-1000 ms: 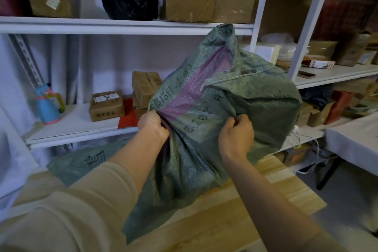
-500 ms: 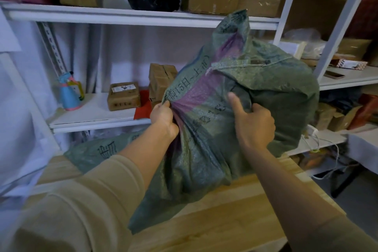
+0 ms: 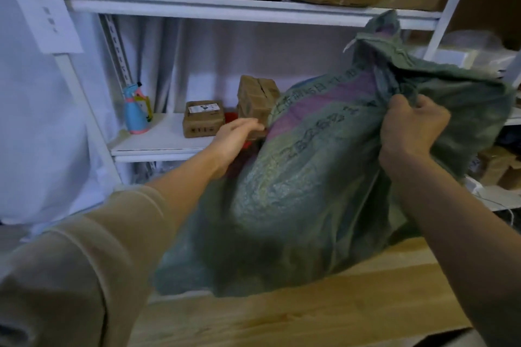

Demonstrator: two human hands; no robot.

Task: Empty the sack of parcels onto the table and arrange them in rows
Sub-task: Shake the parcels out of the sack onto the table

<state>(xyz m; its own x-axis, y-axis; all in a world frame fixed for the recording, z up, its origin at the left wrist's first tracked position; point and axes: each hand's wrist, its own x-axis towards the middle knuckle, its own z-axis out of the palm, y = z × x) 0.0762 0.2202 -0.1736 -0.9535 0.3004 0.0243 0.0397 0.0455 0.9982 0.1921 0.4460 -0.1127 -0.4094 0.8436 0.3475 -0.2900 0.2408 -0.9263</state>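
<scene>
Wood table (image 3: pixel 310 318) by shelves (image 3: pixel 225 7): right grip (image 3: pixel 411 132) bunches sack (image 3: pixel 310 191), left grip (image 3: pixel 236 135) loose, fingers straight.

The left hand (image 3: pixel 235 135) has let go of the sack (image 3: pixel 310 177) and lies flat against its left side. The sack has tipped right and sagged toward the desk (image 3: pixel 282 318).

Dim, bluish indoor light, with the sack (image 3: pixel 310 177) casting a soft shadow on the tabletop (image 3: pixel 282 318) beneath it. Motion blur softens everything, and the shelf (image 3: pixel 225 8) above the sack bows from wide-angle distortion.
</scene>
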